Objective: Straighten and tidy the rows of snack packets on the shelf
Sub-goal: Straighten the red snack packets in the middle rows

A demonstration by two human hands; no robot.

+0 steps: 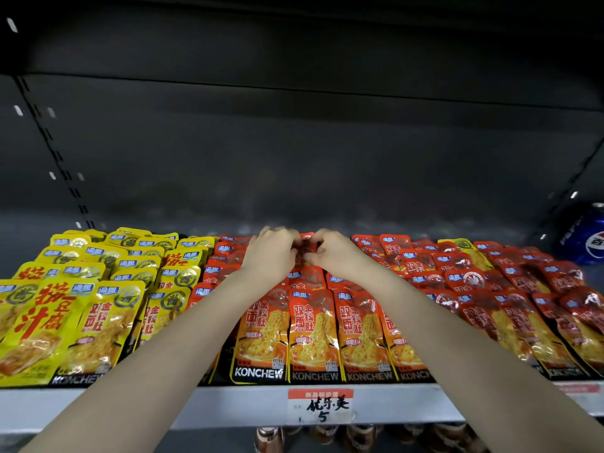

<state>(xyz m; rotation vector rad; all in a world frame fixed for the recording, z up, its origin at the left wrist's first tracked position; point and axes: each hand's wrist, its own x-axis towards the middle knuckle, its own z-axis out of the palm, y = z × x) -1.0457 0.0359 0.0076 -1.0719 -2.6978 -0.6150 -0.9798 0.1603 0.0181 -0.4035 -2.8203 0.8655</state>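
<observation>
Rows of orange-red snack packets (313, 335) lie overlapping across the middle and right of the shelf, with yellow packets (98, 308) in rows on the left. Both my arms reach to the back of the middle rows. My left hand (269, 256) and my right hand (333, 255) sit side by side, fingers curled on one rear red packet (307, 248) between them. One yellow packet (464, 248) lies among the red ones at the back right. The red rows on the right look uneven.
A blue Pepsi can (585, 238) lies at the far right of the shelf. The grey shelf edge (163, 407) carries a price label (322, 407). Dark back panel and an upper shelf hang overhead. Bottles show on the shelf below.
</observation>
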